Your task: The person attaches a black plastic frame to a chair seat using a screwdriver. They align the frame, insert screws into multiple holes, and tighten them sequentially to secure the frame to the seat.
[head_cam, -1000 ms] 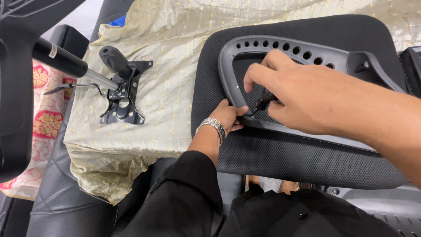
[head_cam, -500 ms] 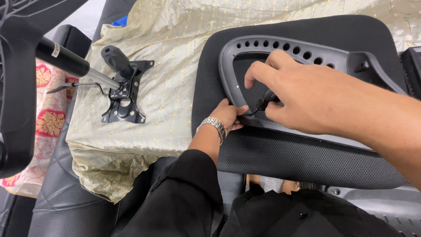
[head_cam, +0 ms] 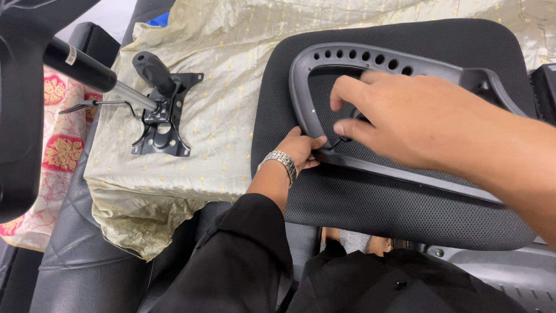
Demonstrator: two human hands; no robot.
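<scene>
head view: the right hand [head_cam: 405,119] had lifted its fingers off the small black tool at the grey plastic frame [head_cam: 324,64], now spread loosely above it, while the left hand [head_cam: 301,149] gripped the frame's lower corner on the black mesh seat [head_cam: 405,203].

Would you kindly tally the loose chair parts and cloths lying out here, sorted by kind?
Black mesh seat cushion: 1
Black plastic armrest frame with holes, on the cushion, touched by left hand and right hand: 1
Black metal tilt mechanism plate with gas cylinder: 1
Pale gold cloth: 1
Red-patterned cloth: 1
Total: 5
</scene>
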